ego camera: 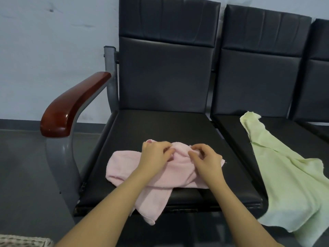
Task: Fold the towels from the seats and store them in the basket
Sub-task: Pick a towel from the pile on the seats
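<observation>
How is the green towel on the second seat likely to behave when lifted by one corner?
The green towel would probably sag limp: it lies crumpled and already drapes over the front edge of the seat. It looks thin, so likely light. Its overhanging part may drag the rest off if nudged forward.

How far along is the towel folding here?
Early. Nothing looks stored; only a corner of the wicker basket shows. Left hand and right hand pinch the bunched pink towel on the seat. The green towel lies unfolded on the next seat.
</observation>
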### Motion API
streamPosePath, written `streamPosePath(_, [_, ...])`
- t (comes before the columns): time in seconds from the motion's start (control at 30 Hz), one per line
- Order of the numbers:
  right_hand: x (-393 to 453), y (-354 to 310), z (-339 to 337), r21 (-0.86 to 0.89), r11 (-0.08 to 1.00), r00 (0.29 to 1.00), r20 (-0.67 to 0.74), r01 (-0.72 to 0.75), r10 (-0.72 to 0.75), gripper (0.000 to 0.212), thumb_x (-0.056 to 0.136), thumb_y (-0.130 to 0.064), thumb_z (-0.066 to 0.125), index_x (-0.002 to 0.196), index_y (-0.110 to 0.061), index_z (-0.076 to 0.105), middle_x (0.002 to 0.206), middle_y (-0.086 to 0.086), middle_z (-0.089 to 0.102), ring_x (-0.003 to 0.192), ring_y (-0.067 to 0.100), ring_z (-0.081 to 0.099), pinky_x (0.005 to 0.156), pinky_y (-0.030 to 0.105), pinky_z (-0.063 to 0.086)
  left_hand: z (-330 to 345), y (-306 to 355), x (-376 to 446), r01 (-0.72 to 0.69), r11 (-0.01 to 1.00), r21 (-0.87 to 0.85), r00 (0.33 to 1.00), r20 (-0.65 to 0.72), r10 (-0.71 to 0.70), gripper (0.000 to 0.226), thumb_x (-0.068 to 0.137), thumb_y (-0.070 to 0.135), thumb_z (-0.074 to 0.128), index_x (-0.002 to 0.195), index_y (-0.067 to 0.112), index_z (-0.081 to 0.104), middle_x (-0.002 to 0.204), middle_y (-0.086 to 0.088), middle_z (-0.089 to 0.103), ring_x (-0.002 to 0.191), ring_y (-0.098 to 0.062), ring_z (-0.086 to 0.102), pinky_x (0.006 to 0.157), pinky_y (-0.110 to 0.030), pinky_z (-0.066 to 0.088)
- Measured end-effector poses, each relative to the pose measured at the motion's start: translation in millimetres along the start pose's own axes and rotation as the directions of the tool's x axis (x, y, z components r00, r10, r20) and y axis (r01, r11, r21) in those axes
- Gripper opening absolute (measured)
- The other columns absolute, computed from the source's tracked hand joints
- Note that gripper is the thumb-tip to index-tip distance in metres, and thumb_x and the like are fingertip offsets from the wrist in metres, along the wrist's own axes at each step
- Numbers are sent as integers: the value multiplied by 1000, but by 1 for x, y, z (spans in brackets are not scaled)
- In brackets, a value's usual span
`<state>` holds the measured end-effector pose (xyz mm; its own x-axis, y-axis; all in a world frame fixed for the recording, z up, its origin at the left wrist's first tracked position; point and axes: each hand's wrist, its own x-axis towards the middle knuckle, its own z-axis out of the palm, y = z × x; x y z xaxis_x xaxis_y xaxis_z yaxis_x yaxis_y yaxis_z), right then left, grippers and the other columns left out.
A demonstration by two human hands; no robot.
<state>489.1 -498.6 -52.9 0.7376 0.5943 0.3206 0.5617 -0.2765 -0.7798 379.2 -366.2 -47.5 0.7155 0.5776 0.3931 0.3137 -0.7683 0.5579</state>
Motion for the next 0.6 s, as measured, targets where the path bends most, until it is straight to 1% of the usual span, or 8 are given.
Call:
streamPosePath(0.03, [-1, -4, -3, 86, 996, 1000, -16, -11, 12, 18, 88, -13, 63, 92, -31, 62, 98, -13, 63, 94, 6, 57, 84, 18, 39, -8, 0, 1, -19, 1000, 5, 1000, -21, 20, 18, 94, 30, 54, 94, 25, 72, 80, 8, 70, 85, -18, 56, 91, -30, 29])
streamPosePath(0.1, [-5, -14, -10, 179, 984, 999, -49, -15, 24, 19, 89, -12, 62, 96, -29, 65, 100, -10, 65, 89, 1, 57, 73, 9, 42, -23, -1, 3, -38, 999, -21, 996, -78, 36, 18, 94, 27, 58, 103, 22, 72, 87, 6, 71, 82, -20, 62, 91, -34, 38])
streamPosePath(0.17, [-8, -22, -13, 199, 980, 997, -75, 4, 11, 22, 89, -11, 61, 101, -28, 67, 99, -11, 65, 85, 0, 56, 71, 8, 42, -38, 1, 3, -4, 984, -178, 994, -111, -16, 18, 93, 23, 59, 108, 21, 70, 87, 6, 69, 74, -18, 65, 82, -39, 50])
streamPosePath(0.23, [-10, -27, -15, 193, 981, 996, -85, 21, -5, 26, 90, -8, 59, 106, -27, 66, 99, -11, 63, 85, 1, 56, 71, 7, 42, -50, 4, 3, 37, 951, -306, 991, -115, -76, 21, 92, 23, 61, 112, 24, 66, 81, 8, 65, 69, -16, 64, 73, -40, 55])
streamPosePath(0.3, [-12, -31, -18, 165, 985, 994, -100, 49, -33, 25, 90, -7, 58, 105, -26, 65, 97, -9, 62, 84, 2, 56, 70, 6, 42, -62, 10, 2, 59, 921, -386, 984, -133, -118, 19, 90, 24, 63, 109, 24, 64, 79, 6, 63, 69, -12, 62, 67, -30, 56])
streamPosePath(0.37, [-13, -35, -22, 109, 987, 985, -139, 121, -105, 20, 89, -6, 60, 93, -25, 65, 93, -7, 62, 83, 2, 56, 69, 7, 42, -73, 15, 0, 40, 907, -420, 974, -186, -129, 8, 89, 21, 65, 97, 22, 66, 79, 6, 65, 69, -6, 60, 62, -16, 52])
streamPosePath(0.43, [-13, -40, -26, 67, 980, 969, -180, 185, -170, 19, 88, -4, 62, 84, -22, 67, 88, -6, 63, 81, 1, 56, 69, 8, 43, -80, 19, -1, 33, 910, -413, 970, -205, -129, 4, 89, 19, 65, 89, 22, 67, 80, 10, 66, 72, -4, 60, 59, -9, 48])
streamPosePath(0.6, [-11, -68, -43, 230, 959, 968, -221, 168, -116, 17, 90, -9, 61, 89, -24, 70, 87, -12, 69, 85, -2, 62, 73, 7, 45, -97, 30, 8, 63, 905, -420, 971, -184, -153, 14, 90, 18, 63, 93, 31, 67, 83, 24, 61, 78, 8, 59, 60, -3, 43])
